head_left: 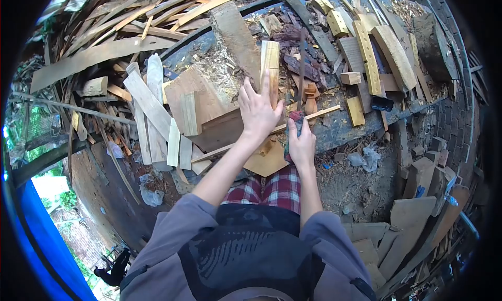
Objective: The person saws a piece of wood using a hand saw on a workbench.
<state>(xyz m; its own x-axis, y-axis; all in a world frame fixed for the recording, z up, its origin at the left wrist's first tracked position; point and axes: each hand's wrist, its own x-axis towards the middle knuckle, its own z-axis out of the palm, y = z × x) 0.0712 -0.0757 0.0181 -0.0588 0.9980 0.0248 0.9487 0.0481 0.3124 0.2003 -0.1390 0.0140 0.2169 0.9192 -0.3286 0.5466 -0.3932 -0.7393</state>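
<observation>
My left hand lies over the near part of a pale upright wood block, its fingers spread along the block's left side and top. Just to the right, my right hand is closed round a red, cloth-wrapped handle. From that handle a long, thin dark blade points away over the bench. A thin wooden strip passes beside both hands. Close to the blade stands a small turned wooden piece. Below my hands is a flat, pointed board.
A large wood block and pale slats are at the left. On the right lie a strip with holes, a curved block and a dark object. Boards are stacked lower right; plastic bags lie on the ground.
</observation>
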